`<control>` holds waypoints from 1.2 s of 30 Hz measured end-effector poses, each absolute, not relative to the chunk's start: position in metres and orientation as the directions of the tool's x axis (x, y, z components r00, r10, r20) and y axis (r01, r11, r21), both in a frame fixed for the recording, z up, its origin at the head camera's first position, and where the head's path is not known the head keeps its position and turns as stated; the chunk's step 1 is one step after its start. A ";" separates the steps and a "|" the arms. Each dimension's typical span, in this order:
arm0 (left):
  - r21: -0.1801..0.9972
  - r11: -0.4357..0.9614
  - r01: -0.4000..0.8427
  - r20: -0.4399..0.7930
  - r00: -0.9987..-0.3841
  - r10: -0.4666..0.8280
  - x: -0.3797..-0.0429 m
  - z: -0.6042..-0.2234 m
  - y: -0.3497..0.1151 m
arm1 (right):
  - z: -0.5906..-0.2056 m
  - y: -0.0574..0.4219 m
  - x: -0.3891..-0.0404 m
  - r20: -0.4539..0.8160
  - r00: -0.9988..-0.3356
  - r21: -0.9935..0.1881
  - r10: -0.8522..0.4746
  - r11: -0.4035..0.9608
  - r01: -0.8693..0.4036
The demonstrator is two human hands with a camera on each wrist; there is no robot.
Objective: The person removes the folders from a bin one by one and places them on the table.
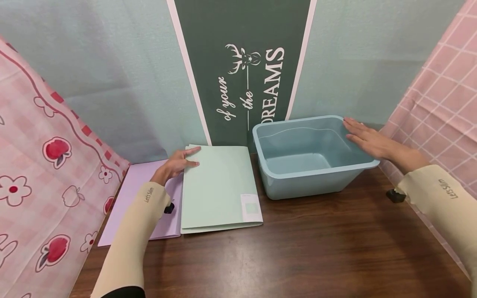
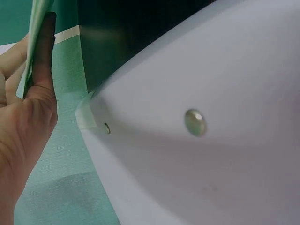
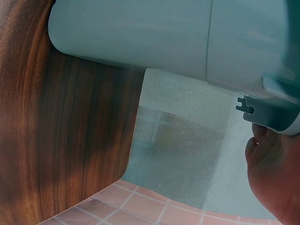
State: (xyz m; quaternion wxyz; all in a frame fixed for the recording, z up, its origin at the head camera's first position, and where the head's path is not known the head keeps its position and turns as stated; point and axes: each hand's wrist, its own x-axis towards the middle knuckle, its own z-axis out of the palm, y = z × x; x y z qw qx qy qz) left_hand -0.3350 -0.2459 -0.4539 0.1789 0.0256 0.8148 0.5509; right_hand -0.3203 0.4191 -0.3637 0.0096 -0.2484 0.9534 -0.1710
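Note:
My left hand (image 1: 178, 162) pinches the left edge of a light green file folder (image 1: 220, 182) with a pale label near its lower right corner. In the left wrist view the green sheet edge (image 2: 33, 51) passes between the thumb and fingers. A lilac folder (image 1: 138, 198) lies under the left forearm; its pale surface and metal snap (image 2: 195, 123) fill much of that view. My right hand (image 1: 369, 138) holds the right rim of a blue-grey plastic bin (image 1: 298, 182). Fingers curl below the rim in the right wrist view, partly hidden.
The dark wooden table (image 1: 298, 256) extends in front of the bin and folders. A printed cloth (image 1: 242, 25) hangs at the back. Pink patterned cloth (image 1: 44, 174) borders the left, and pink checked cloth (image 1: 443, 103) borders the right.

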 end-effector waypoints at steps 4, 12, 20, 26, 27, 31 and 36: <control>0.910 0.386 -0.150 -0.251 -0.941 0.226 -0.336 -0.460 -0.246 | -0.363 0.419 -0.321 0.047 -0.882 -0.324 -0.469 0.828 -0.457; 0.885 0.441 -0.150 -0.246 -0.954 0.170 -0.334 -0.461 -0.243 | -0.360 0.419 -0.323 0.021 -0.889 -0.325 -0.457 0.838 -0.439; 0.842 0.521 -0.140 -0.246 -0.959 0.140 -0.332 -0.462 -0.244 | -0.360 0.417 -0.322 0.019 -0.892 -0.328 -0.451 0.840 -0.432; 0.840 0.524 -0.140 -0.240 -0.962 0.127 -0.331 -0.461 -0.245 | -0.361 0.417 -0.322 0.021 -0.891 -0.329 -0.453 0.839 -0.434; 0.841 0.521 -0.142 -0.240 -0.963 0.125 -0.331 -0.461 -0.245 | -0.361 0.417 -0.322 0.023 -0.891 -0.328 -0.453 0.839 -0.435; 0.850 0.508 -0.140 -0.238 -0.962 0.133 -0.331 -0.461 -0.245 | -0.362 0.418 -0.323 0.029 -0.891 -0.326 -0.453 0.839 -0.436; 0.861 0.491 -0.133 -0.236 -0.959 0.154 -0.332 -0.463 -0.244 | -0.363 0.419 -0.324 0.030 -0.889 -0.330 -0.457 0.835 -0.440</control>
